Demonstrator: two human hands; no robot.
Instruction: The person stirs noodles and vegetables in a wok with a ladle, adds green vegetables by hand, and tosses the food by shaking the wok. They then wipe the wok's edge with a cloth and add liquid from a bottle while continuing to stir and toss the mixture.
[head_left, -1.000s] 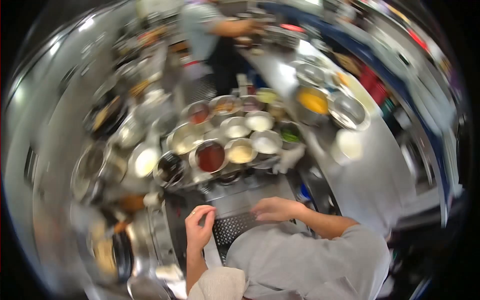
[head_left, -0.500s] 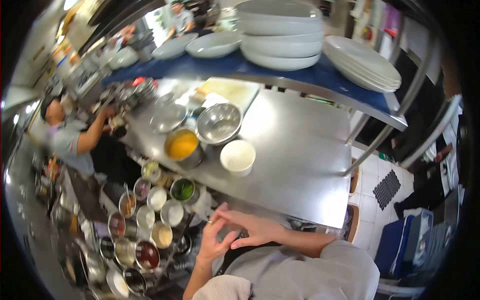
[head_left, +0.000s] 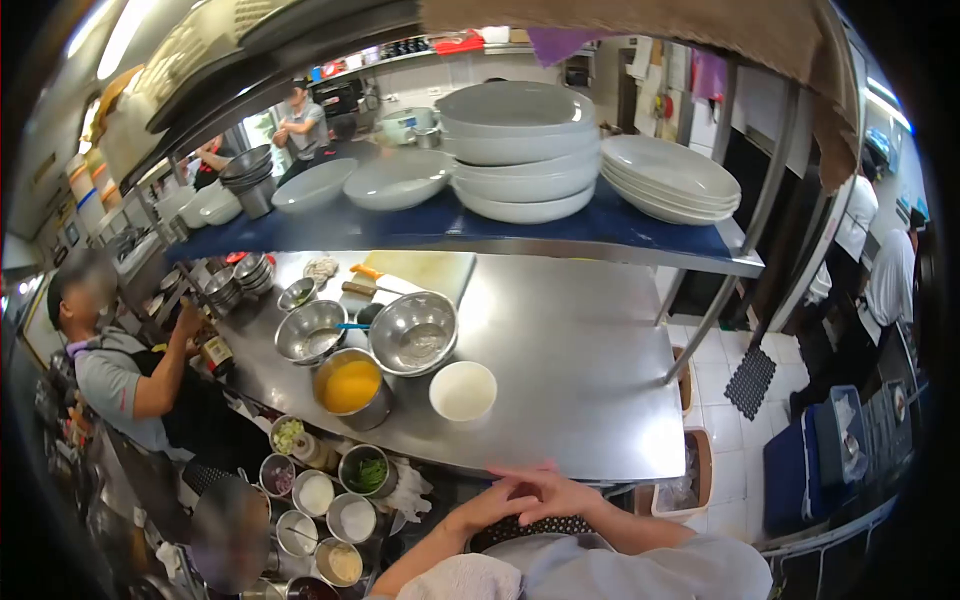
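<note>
My left hand (head_left: 492,503) and my right hand (head_left: 562,497) meet in front of my body, close to the near edge of the steel counter (head_left: 560,380). Their stretched fingers touch and overlap, and no object shows in either hand. The far fingertips are blurred. Beyond them on the counter stands a white round tub (head_left: 463,391). To its left are a steel pot of orange liquid (head_left: 350,388) and a shiny mixing bowl (head_left: 414,333). A second metal bowl (head_left: 310,331) has a blue-handled utensil at its side.
Several small containers of ingredients (head_left: 352,517) line the lower left. White plates (head_left: 522,160) are stacked on the blue shelf (head_left: 620,228). A cutting board (head_left: 440,272) with a knife lies at the back. A co-worker (head_left: 130,375) holds a bottle at the left.
The view has tilted up, showing more of the shelf and kitchen. My hands have come closer together, from a loose fingertip touch to overlapping fingers, and moved rightward in view.
</note>
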